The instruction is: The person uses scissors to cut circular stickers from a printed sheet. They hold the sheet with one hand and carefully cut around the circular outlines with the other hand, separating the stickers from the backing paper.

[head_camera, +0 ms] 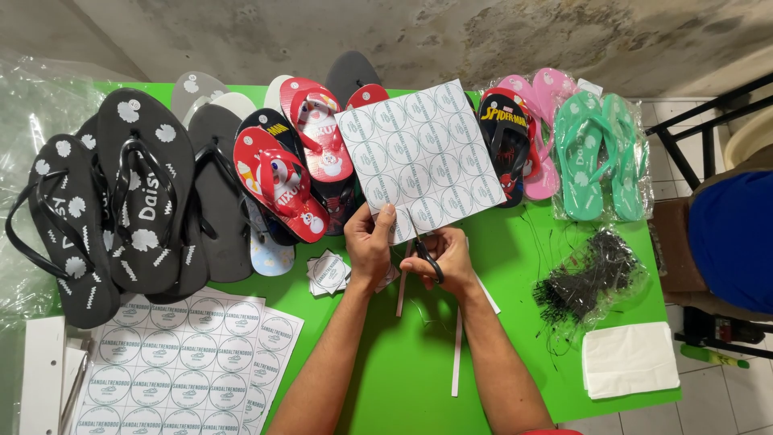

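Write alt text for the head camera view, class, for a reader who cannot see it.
Over a green table, the left hand holds a sheet of round labels while the right hand cuts it with scissors. Flip-flops line the far edge; more label sheets lie at left.

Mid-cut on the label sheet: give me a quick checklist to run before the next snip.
1. Left hand grips the label sheet at its lower edge: ok.
2. Right hand holds the scissors: ok.
3. Blades lined up between label rows: cannot tell, hidden by fingers.
4. Left fingers clear of the blades: cannot tell.
5. Cut labels piled on the green table, out of the way: ok.
6. Trimmed strips lie under the arms: not ok.
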